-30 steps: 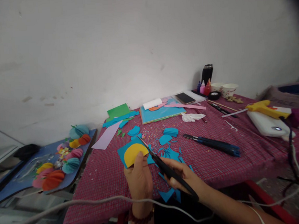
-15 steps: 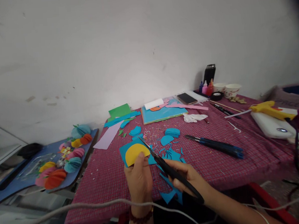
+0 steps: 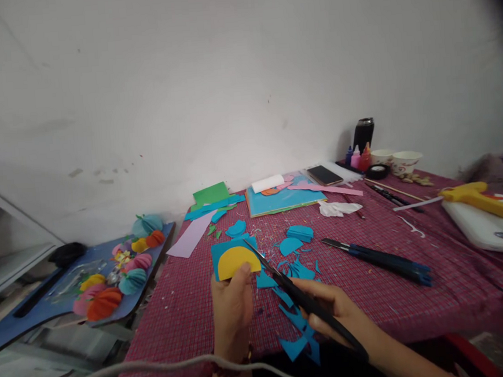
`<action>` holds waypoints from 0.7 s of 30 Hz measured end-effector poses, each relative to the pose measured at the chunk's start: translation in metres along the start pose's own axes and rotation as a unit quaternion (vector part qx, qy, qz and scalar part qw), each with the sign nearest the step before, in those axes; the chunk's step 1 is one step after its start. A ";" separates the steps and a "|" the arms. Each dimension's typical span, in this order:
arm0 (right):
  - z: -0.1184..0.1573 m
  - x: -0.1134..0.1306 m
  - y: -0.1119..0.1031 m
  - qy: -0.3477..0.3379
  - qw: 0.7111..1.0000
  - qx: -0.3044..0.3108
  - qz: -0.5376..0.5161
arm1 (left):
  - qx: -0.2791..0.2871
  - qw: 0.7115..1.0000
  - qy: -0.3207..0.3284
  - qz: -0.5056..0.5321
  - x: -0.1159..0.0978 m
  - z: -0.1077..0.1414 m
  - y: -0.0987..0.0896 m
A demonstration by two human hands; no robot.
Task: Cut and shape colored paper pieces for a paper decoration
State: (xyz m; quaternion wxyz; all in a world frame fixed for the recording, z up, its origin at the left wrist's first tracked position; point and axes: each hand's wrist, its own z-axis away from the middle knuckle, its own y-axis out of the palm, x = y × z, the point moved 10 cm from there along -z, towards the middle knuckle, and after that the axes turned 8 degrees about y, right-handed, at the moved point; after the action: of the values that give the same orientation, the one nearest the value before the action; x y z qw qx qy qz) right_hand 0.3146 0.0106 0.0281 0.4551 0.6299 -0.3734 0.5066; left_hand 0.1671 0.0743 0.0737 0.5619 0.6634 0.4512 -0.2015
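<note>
My left hand (image 3: 233,306) pinches a yellow paper half circle (image 3: 233,262) against a blue paper piece (image 3: 221,250) behind it, thumb on the yellow. Black-handled scissors (image 3: 306,300) are gripped in my right hand (image 3: 337,309); their blades point up and left, lying close to the right edge of the blue paper. Whether the blades touch the paper I cannot tell. Blue paper scraps (image 3: 299,269) lie beyond the scissors, and more blue offcuts (image 3: 296,342) are at the table's front edge. A blue half circle (image 3: 291,246) and a small blue stack (image 3: 300,233) sit farther back.
A box cutter (image 3: 383,260) lies to the right, with a yellow glue gun (image 3: 474,195) on a white device beyond. Paper pumpkins (image 3: 105,303) rest on a blue board at left. A phone (image 3: 325,175) lies at the back. A white cable (image 3: 169,364) crosses in front.
The view has shifted, so the table's contents sit lower and mostly farther right. The blue paper with the yellow half circle is turned slightly in my left hand; both hands keep their holds.
</note>
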 end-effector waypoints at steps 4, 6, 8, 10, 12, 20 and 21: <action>-0.001 -0.005 -0.002 0.012 1.000 0.003 -0.007 | 0.010 1.000 0.006 -0.001 -0.005 -0.004 0.003; 0.000 -0.007 -0.006 0.003 1.000 -0.003 -0.004 | 0.019 1.000 0.006 -0.002 -0.006 -0.007 0.004; 0.000 -0.007 -0.008 -0.003 1.000 -0.011 0.004 | 0.036 0.999 0.003 -0.006 -0.007 -0.009 0.006; 0.001 -0.005 -0.009 -0.004 1.000 -0.018 0.014 | 0.057 0.998 -0.005 -0.009 -0.007 -0.010 0.008; 0.001 -0.002 -0.009 -0.006 1.000 -0.018 0.020 | 0.075 0.997 -0.015 -0.009 -0.007 -0.012 0.011; -0.001 0.002 -0.005 -0.012 1.000 -0.001 0.008 | 0.097 0.995 -0.003 0.002 -0.017 -0.023 0.016; -0.001 0.005 -0.002 -0.018 1.000 0.010 0.005 | 0.102 0.995 -0.005 0.000 -0.017 -0.023 0.017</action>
State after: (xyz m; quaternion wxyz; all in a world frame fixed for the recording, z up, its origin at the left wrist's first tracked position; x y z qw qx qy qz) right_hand 0.3171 0.0119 0.0329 0.4395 0.6413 -0.3798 0.5012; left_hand 0.1669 0.0903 0.1030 0.4938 0.7161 0.4257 -0.2494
